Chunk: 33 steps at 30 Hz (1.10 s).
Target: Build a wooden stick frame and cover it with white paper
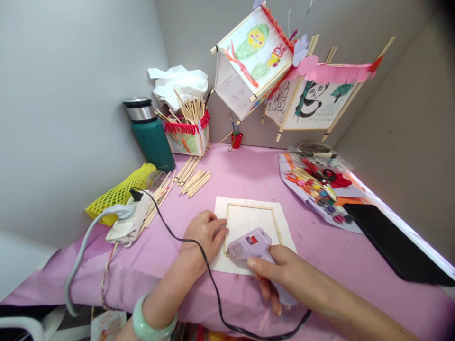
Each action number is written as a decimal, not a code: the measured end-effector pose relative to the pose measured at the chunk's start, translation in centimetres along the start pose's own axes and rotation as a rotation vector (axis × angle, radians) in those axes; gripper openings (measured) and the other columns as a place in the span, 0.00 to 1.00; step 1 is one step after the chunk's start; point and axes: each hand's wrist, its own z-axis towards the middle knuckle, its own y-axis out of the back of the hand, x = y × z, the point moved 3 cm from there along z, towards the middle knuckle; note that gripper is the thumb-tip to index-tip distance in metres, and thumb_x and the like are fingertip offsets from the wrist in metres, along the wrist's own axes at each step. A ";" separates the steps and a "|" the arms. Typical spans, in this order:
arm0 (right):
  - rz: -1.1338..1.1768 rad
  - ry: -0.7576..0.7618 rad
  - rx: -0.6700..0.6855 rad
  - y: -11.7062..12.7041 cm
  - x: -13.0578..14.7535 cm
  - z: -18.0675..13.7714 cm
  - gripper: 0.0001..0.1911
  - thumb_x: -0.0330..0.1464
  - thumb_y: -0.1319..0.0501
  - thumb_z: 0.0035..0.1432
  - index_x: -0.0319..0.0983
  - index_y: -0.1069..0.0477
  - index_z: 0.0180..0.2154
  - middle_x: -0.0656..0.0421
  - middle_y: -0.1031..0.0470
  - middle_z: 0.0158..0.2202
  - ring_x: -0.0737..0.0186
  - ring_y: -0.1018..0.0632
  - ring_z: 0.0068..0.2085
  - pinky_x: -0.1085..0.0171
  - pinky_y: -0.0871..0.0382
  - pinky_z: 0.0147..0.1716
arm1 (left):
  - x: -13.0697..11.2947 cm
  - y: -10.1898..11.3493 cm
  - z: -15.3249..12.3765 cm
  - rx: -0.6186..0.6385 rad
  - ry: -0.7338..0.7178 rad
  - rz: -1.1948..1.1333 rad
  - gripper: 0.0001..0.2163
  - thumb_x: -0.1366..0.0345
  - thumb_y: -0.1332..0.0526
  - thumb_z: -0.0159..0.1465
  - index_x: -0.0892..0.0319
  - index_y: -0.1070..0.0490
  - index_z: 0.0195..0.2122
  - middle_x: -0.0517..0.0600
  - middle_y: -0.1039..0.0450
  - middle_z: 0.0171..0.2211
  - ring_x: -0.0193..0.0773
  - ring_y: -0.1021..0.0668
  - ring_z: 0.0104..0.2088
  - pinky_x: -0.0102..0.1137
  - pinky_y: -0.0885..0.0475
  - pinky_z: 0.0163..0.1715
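Observation:
A lilac hot glue gun [254, 244] is gripped in my right hand [275, 274], its nozzle at the lower left corner of a stick frame. That frame of thin wooden sticks [250, 205] lies on a white sheet of paper [287, 213]; the glue gun and my right hand cover its lower right part. My left hand [204, 234] has its thumb and forefinger closed on the frame's left stick. A black cord [204, 255] passes over my left forearm and runs to the glue gun's handle.
Cut sticks [195, 183] lie behind the paper, near a green bottle [152, 137] and a stick-filled box [185, 137]. At left is a power strip [130, 220]. Paint pots [330, 208] and a black phone [394, 241] lie right. Paper lanterns [256, 52] hang above.

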 end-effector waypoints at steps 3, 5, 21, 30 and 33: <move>-0.012 -0.019 -0.019 0.1 0.0 -0.1 0.20 0.44 0.45 0.62 0.37 0.37 0.25 0.62 0.30 0.18 0.72 0.30 0.16 0.71 0.42 0.19 | 0.1 -0.1 0.0 0.006 0.000 0.008 0.08 0.64 0.41 0.62 0.55 0.22 0.37 0.51 0.31 0.34 0.38 0.27 0.36 0.33 0.31 0.37; -0.018 -0.017 -0.022 0.1 -0.1 -0.2 0.19 0.44 0.45 0.61 0.37 0.38 0.26 0.62 0.29 0.20 0.72 0.30 0.17 0.71 0.41 0.20 | 0.1 -0.1 0.0 0.012 0.000 0.009 0.08 0.64 0.41 0.62 0.55 0.22 0.37 0.51 0.31 0.34 0.38 0.27 0.36 0.33 0.31 0.37; 0.454 0.330 0.047 2.8 6.7 0.9 0.25 0.51 0.45 0.59 0.35 0.30 0.29 0.62 0.33 0.21 0.72 0.34 0.19 0.72 0.43 0.16 | -0.3 0.2 0.0 0.022 0.024 -0.023 0.08 0.65 0.42 0.62 0.56 0.22 0.37 0.50 0.32 0.32 0.39 0.28 0.36 0.34 0.32 0.38; 0.975 0.582 -0.256 5.0 17.0 11.6 0.24 0.52 0.51 0.62 0.40 0.38 0.28 0.67 0.38 0.18 0.74 0.38 0.14 0.74 0.48 0.11 | -0.4 0.5 -0.2 0.050 0.069 0.012 0.09 0.66 0.42 0.62 0.54 0.23 0.40 0.51 0.31 0.36 0.40 0.27 0.38 0.34 0.32 0.39; 0.941 0.427 -0.372 5.6 17.2 16.3 0.22 0.51 0.52 0.64 0.41 0.42 0.29 0.68 0.39 0.18 0.73 0.36 0.16 0.75 0.45 0.13 | -0.5 0.4 -0.1 0.066 0.075 0.028 0.09 0.66 0.41 0.62 0.53 0.23 0.42 0.51 0.30 0.38 0.41 0.27 0.38 0.37 0.33 0.40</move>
